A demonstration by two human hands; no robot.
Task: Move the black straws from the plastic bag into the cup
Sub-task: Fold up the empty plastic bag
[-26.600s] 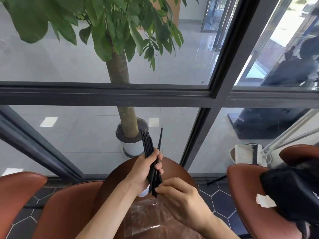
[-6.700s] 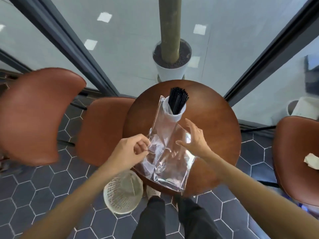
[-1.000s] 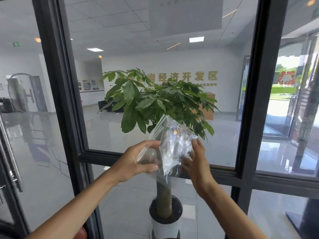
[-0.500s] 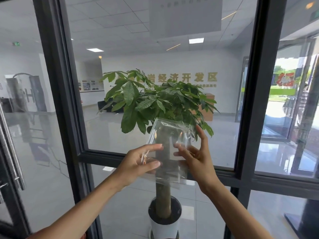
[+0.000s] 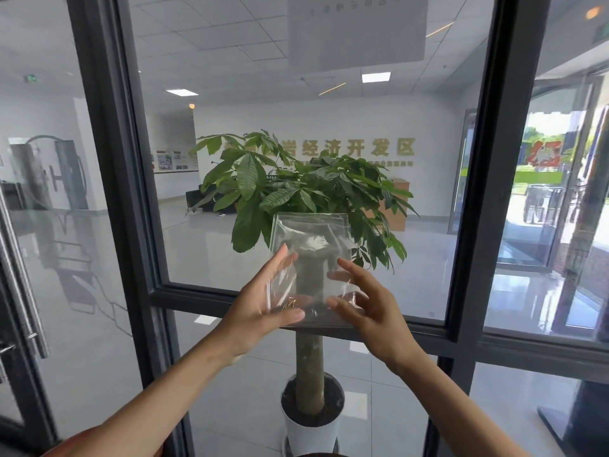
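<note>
the person holds the clear plastic bag (image 5: pixel 308 258) up at chest height in front of a glass wall (image 5: pixel 204 245), with a potted plant (image 5: pixel 306 206) behind the glass. the bag looks empty and flat; no straws and no cup are in view here, so the straws' place cannot be told from this view.

what could go wrong: the film is thin and slick, and it is only lightly held along its lower part, so it could slide out and drop toward the floor if either grip loosens. its upper half stands free and could flop over or fold. with the head raised, the table is out of sight, so bringing the bag down blind could knock whatever stands there. if any straw were left inside, the clear film and the glare would make it easy to miss, though none shows.

the left hand (image 5: pixel 260 305) is raised with the palm turned inward, its fingers (image 5: pixel 280 262) straight and spread behind the bag's left edge, the thumb lying across the front near the bottom so the film is pinched between them. the right hand (image 5: pixel 365 301) mirrors it from the right, fingers loosely spread and slightly bent, touching the bag's lower right edge; whether it truly grips or only steadies cannot be told. both forearms reach up from the near edge.
</note>
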